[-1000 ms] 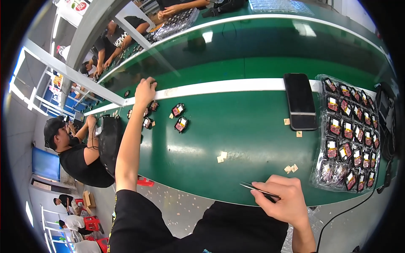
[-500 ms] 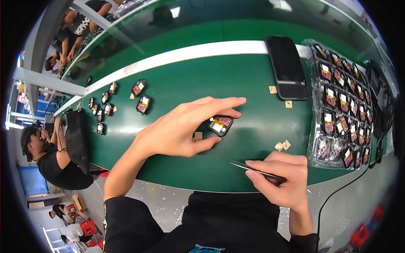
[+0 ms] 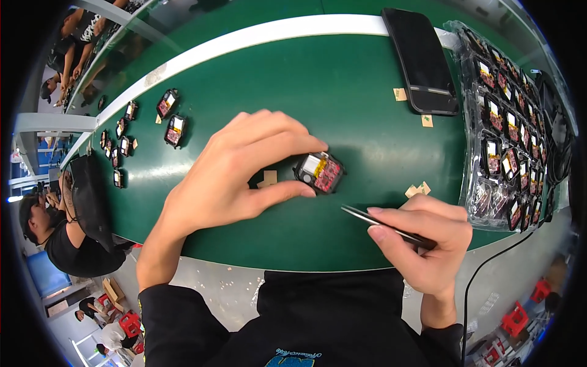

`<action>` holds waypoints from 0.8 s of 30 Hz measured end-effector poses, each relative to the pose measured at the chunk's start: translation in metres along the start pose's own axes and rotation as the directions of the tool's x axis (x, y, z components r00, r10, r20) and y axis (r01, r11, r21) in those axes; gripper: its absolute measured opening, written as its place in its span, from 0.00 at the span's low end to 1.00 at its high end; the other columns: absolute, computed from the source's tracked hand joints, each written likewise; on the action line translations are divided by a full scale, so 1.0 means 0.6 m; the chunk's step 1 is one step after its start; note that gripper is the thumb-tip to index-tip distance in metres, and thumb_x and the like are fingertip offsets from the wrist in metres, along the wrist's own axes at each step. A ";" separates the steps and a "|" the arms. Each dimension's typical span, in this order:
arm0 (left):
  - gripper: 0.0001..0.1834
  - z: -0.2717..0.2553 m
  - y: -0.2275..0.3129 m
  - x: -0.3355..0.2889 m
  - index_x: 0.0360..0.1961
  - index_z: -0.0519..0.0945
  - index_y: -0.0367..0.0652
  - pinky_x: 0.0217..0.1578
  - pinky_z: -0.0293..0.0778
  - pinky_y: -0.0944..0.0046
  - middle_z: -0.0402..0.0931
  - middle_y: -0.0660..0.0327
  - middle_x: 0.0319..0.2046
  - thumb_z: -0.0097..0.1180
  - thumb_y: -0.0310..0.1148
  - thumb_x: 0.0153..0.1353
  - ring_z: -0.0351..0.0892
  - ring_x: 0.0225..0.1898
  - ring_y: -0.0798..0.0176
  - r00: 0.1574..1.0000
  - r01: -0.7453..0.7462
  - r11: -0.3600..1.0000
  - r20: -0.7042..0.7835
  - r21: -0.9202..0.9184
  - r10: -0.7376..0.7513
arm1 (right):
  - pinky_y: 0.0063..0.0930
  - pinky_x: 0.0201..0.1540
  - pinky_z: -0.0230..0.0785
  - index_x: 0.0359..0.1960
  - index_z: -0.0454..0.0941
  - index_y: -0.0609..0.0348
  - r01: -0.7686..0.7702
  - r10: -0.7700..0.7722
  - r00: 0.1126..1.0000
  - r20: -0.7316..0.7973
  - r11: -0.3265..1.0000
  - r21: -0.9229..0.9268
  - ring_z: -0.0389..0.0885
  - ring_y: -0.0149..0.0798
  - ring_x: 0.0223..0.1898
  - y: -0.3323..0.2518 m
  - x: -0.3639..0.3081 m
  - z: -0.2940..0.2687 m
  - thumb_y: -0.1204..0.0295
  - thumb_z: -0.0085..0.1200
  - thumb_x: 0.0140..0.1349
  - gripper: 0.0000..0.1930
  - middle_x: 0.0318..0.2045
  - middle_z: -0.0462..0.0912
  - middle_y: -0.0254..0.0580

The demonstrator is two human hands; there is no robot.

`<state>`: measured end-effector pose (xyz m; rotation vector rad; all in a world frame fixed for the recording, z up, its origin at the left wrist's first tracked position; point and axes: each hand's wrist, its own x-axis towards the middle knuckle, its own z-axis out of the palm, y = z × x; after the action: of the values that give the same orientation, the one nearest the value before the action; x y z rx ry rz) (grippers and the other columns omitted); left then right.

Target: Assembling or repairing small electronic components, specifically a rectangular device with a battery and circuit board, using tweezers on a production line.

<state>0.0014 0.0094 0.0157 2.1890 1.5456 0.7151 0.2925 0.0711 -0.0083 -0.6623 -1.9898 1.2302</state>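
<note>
A black module (image 3: 324,174) is held between the thumb and fingers of the left hand (image 3: 229,168), low over the green tabletop (image 3: 275,79). Tweezers (image 3: 400,232) are gripped by the right hand (image 3: 431,241), with their tips near the module. Tan squares (image 3: 267,178) are partly hidden by the left hand. A black phone (image 3: 422,64) is laid near a filled clear tray (image 3: 467,199), and loose modules (image 3: 175,130) are scattered leftward.

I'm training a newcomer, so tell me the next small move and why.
Perhaps bring the tweezers in to the black-cased module: the left hand holds its edges, and the right hand has them close by, not touching it.
</note>
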 end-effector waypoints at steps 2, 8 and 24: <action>0.29 0.003 0.013 -0.002 0.54 0.91 0.41 0.48 0.74 0.58 0.87 0.58 0.44 0.84 0.35 0.49 0.84 0.44 0.55 0.999 0.008 0.998 0.042 -0.062 -0.005 | 0.20 0.19 0.52 0.42 0.94 0.67 -0.029 0.030 0.999 -0.015 0.999 0.029 0.66 0.20 0.15 -0.002 0.007 -0.001 0.86 0.73 0.57 0.11 0.20 0.81 0.34; 0.30 0.023 0.011 -0.001 0.52 0.93 0.41 0.45 0.69 0.62 0.88 0.62 0.34 0.86 0.41 0.46 0.85 0.36 0.61 0.998 -0.010 0.989 0.056 -0.149 0.019 | 0.21 0.18 0.52 0.39 0.93 0.66 -0.049 0.045 0.998 -0.045 0.995 -0.085 0.67 0.21 0.14 0.003 0.015 0.014 0.86 0.71 0.56 0.09 0.20 0.80 0.33; 0.35 0.028 0.009 0.000 0.50 0.93 0.41 0.40 0.68 0.63 0.85 0.64 0.30 0.88 0.47 0.40 0.74 0.26 0.66 0.999 0.000 0.993 0.034 -0.116 0.004 | 0.22 0.21 0.53 0.42 0.94 0.67 -0.006 -0.006 0.999 -0.045 0.964 -0.267 0.69 0.22 0.18 -0.003 0.011 0.016 0.88 0.72 0.52 0.14 0.24 0.82 0.35</action>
<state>0.0155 0.0071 0.0054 2.1074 1.4484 0.7455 0.2810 0.0701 -0.0077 -0.8132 -2.1376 0.9451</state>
